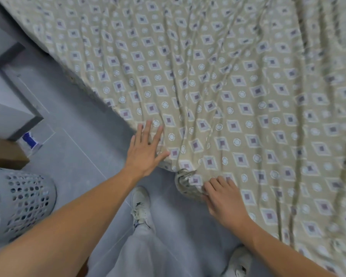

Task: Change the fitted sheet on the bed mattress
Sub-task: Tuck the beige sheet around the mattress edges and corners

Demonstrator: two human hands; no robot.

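Fitted sheet (218, 86) is on the bed mattress, covering all of the top that's in frame: beige with purple diamonds and white rings, heavily wrinkled, with long creases running down toward the near corner. The mattress itself isn't exposed; only its shape shows under the fabric. At that near corner the sheet is gathered into a tight bunch (185, 181) hanging over the edge. Right hand (223, 198) is on the bunch with fingers curled into the fabric; grip is holding the gathered sheet at the corner. Left hand (145, 150) lies flat just beside it along the left edge of the bed, fingers straight and spread, palm down, fingertips on the sheet; grip is wide, holding nothing. The two hands are near each other, apart, with the corner between them. The person stands on grey tiled floor (84, 148) at the corner, in light trousers (136, 252) and white sneakers (141, 204). A perforated grey laundry basket (26, 198) with cloth inside sits on the floor at lower left, well apart from the bed. A brown cardboard box (4, 153) is behind it, next to a small blue-and-white item (30, 140) that's too blurred to identify. White wall with dark skirting (18, 82) runs on the left.
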